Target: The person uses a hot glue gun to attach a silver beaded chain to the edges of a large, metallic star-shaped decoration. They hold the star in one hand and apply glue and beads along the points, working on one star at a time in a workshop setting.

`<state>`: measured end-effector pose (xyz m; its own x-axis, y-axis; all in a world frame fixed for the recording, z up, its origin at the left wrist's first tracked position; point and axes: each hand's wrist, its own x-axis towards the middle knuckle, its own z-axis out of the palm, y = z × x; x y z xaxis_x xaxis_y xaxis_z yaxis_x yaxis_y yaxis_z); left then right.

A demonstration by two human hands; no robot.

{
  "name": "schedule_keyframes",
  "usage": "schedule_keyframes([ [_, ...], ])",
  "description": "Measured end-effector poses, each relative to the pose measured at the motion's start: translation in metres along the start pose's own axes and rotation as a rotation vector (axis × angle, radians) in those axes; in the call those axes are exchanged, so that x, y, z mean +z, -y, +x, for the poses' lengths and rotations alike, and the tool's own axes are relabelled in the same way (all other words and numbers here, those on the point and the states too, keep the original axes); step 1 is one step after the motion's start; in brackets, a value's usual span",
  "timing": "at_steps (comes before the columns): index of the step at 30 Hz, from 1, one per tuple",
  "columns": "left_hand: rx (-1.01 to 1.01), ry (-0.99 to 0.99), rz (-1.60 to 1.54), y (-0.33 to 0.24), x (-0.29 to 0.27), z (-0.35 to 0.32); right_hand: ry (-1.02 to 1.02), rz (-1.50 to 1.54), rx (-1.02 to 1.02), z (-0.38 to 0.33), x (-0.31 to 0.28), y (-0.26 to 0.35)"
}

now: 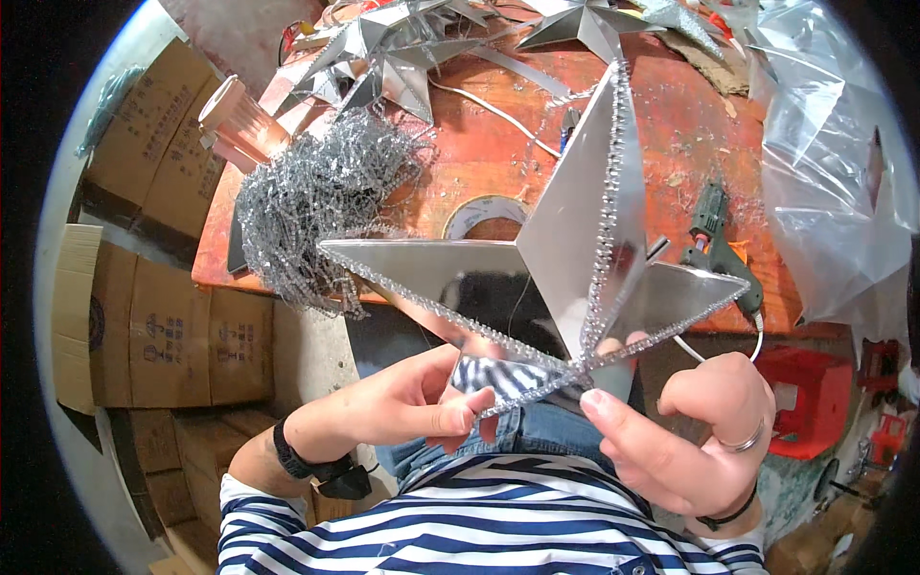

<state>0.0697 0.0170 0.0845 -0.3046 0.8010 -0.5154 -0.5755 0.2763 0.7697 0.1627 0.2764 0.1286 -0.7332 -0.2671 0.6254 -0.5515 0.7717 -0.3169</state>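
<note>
A silver mirror-faced star [565,211] is held up in front of me, tilted, with silver tinsel [607,192] along several of its edges and one ridge. My left hand [422,402] grips the star's lower left point between thumb and fingers. My right hand [700,431] is by the lower right side, one fingertip touching the tinsel near the inner corner where the strands meet. Its other fingers are bent and apart from the star, with nothing visible between them. A big tangled heap of silver tinsel [321,196] lies on the table's left side.
On the red-orange worktable [470,144] are a tape roll [489,209], a green glue gun [711,225] with a white cord and a pink cup [240,120]. More silver stars [383,57] lie at the back. Clear plastic [834,153] drapes the right side; cardboard boxes [172,335] stand left, a red crate [810,402] right.
</note>
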Motion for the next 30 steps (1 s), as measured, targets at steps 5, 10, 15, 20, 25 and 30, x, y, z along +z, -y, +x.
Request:
schedule_keyframes([
  [5, -0.002, 0.070, -0.020, -0.0039, 0.0011, -0.0037, -0.010, -0.024, -0.031, 0.0018, 0.0059, 0.0009],
  [10, 0.018, 0.073, -0.074, 0.0000, 0.0038, -0.0052, 0.032, 0.002, -0.009, 0.0023, 0.0027, 0.0021],
  [15, -0.013, 0.080, -0.066, 0.0001, 0.0015, -0.0054, 0.032, 0.013, -0.014, 0.0005, 0.0021, 0.0008],
  [20, -0.044, 0.092, -0.038, -0.0003, 0.0003, -0.0056, 0.027, 0.031, -0.007, -0.0026, 0.0030, 0.0006],
  [25, 0.003, 0.104, -0.060, 0.0012, 0.0015, -0.0072, 0.025, -0.044, -0.074, -0.0001, 0.0019, -0.0014],
  [30, -0.024, 0.067, -0.068, 0.0019, 0.0014, -0.0063, -0.051, -0.257, -0.151, 0.0002, 0.0066, 0.0041],
])
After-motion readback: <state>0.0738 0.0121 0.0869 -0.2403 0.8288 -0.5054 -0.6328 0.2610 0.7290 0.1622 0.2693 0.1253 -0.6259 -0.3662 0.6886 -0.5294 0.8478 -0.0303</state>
